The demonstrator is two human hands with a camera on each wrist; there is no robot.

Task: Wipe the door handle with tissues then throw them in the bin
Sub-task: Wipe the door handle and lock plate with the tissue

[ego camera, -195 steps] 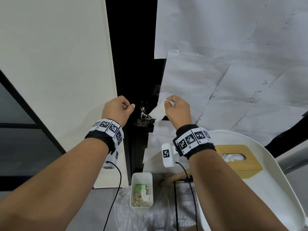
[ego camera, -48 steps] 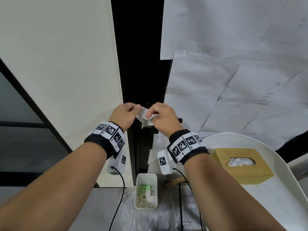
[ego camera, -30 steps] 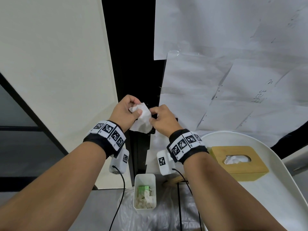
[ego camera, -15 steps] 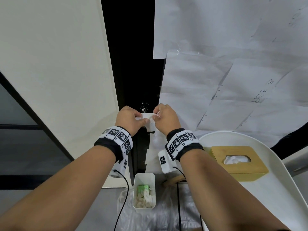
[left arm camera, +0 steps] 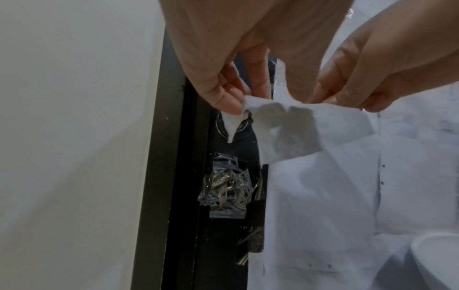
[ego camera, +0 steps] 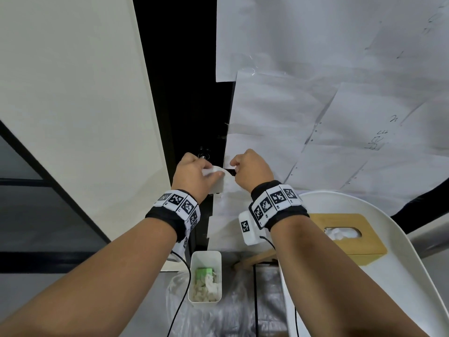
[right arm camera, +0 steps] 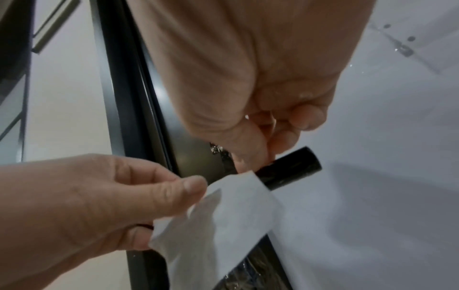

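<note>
I pinch one end of the tissue (left arm camera: 285, 127) in my left hand (ego camera: 192, 175) and the other end in my right hand (ego camera: 252, 170), so it drapes over the black door handle (right arm camera: 289, 169) for wiping. The bin (ego camera: 206, 277) waits on the floor below.

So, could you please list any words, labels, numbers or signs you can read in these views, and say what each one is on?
Handwriting on the paper sheets: too faint and tilted to read.
Square black-and-white code markers on the left wristband and right wristband: patterns only, no text.
Tissue box, bin, tissue: no text visible.
</note>
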